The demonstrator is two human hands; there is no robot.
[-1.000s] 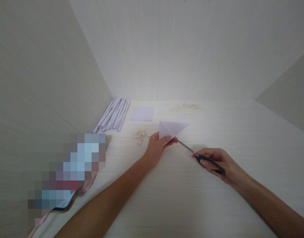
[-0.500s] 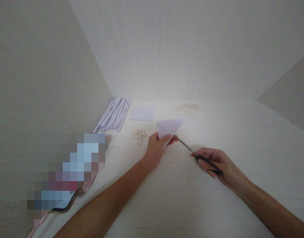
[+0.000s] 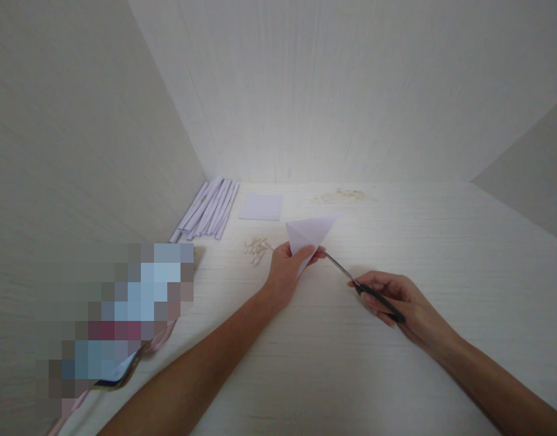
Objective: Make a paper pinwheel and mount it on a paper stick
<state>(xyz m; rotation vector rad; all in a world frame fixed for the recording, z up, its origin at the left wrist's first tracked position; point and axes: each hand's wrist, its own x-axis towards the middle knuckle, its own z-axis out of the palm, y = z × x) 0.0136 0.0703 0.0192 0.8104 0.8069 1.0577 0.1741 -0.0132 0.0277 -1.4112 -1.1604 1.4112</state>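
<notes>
The right hand point(image 3: 399, 300) is curled tight around the black handles of the scissors point(image 3: 364, 289). The thin blades point up and left and touch the lower edge of the folded paper triangle point(image 3: 309, 235). The left hand point(image 3: 287, 269) pinches the triangle's bottom point between thumb and fingers and holds it up over the middle of the table point(image 3: 396, 363). The paper looks light, thin and floppy, so a grip close to the blades seems best. Beside that hand lies a small pile of tiny pale bits point(image 3: 257, 248). Farther back lies a flat paper square point(image 3: 261, 207). Rolled paper sticks point(image 3: 208, 209) sit in the far left corner.
</notes>
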